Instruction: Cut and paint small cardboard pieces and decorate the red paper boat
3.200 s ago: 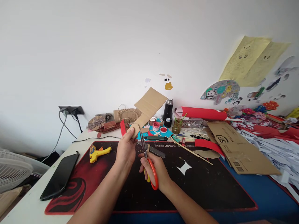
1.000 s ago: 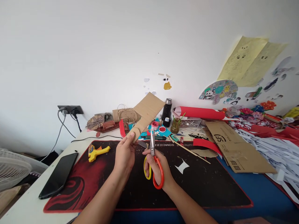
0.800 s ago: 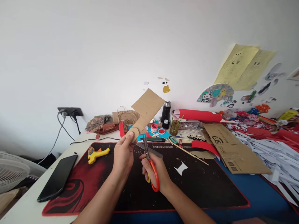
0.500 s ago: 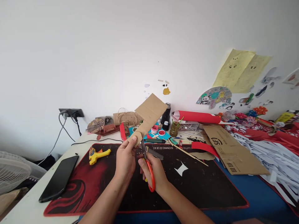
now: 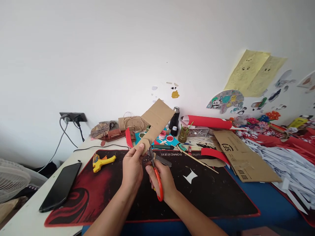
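My left hand (image 5: 134, 164) pinches the lower end of a piece of brown cardboard (image 5: 158, 114), thumb on top. The cardboard has a wide square upper part and a narrower strip running down to the fingers. A smaller cardboard piece with trimmed corners (image 5: 145, 146) lies over the strip under my thumb. My right hand (image 5: 161, 180) is closed around the orange handle of a pair of scissors (image 5: 159, 186). The blades point up and meet the cardboard's edge beside my left thumb; whether they are fully closed is hard to see.
A black and red desk mat (image 5: 197, 200) lies below my hands, with a yellow glue gun (image 5: 103, 162) and a white paper scrap (image 5: 190, 176) on it. A phone (image 5: 61, 186) lies left. Flattened cardboard (image 5: 246, 157) and white paper strips (image 5: 295, 177) are right. Paint pots (image 5: 169, 138) stand behind.
The view has shifted very slightly. Both hands, the cardboard and the scissors keep nearly the same position relative to each other.
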Action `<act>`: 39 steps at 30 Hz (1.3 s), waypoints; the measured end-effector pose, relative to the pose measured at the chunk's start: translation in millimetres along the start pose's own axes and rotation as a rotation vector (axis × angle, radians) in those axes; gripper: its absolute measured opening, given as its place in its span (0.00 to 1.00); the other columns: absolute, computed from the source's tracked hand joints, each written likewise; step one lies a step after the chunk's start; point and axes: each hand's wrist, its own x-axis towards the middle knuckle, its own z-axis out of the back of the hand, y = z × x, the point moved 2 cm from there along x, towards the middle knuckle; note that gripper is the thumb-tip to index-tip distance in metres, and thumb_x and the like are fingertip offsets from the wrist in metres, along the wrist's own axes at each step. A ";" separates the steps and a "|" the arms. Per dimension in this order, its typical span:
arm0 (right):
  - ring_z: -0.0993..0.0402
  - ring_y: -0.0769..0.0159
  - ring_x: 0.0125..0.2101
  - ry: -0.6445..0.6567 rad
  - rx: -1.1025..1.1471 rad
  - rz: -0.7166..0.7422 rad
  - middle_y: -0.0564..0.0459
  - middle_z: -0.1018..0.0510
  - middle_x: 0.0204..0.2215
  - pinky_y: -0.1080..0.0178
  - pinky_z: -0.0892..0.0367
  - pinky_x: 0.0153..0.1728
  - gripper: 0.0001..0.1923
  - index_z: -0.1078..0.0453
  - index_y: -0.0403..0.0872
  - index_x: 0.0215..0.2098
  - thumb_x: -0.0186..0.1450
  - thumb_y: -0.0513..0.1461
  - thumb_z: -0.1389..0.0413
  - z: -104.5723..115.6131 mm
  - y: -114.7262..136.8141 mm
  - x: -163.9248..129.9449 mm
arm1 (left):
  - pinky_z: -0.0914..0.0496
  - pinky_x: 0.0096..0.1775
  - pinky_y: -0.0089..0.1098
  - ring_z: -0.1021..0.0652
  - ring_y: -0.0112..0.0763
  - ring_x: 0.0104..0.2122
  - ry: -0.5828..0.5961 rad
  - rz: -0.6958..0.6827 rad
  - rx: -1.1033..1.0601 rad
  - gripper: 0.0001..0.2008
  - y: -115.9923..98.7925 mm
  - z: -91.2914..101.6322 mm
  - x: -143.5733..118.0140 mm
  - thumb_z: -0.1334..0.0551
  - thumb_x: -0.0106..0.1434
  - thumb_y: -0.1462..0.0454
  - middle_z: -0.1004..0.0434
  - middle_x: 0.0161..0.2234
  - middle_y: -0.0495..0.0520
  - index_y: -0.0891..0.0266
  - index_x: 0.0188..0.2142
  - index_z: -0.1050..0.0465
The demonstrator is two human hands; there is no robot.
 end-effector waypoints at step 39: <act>0.30 0.62 0.23 -0.069 -0.139 0.032 0.54 0.25 0.23 0.62 0.38 0.28 0.18 0.37 0.52 0.29 0.74 0.49 0.45 4.2 11.2 -0.5 | 0.27 0.36 0.29 0.20 0.30 0.32 -0.013 0.006 0.065 0.21 6.8 9.8 2.6 0.16 0.42 0.56 0.14 0.33 0.55 0.65 0.33 0.14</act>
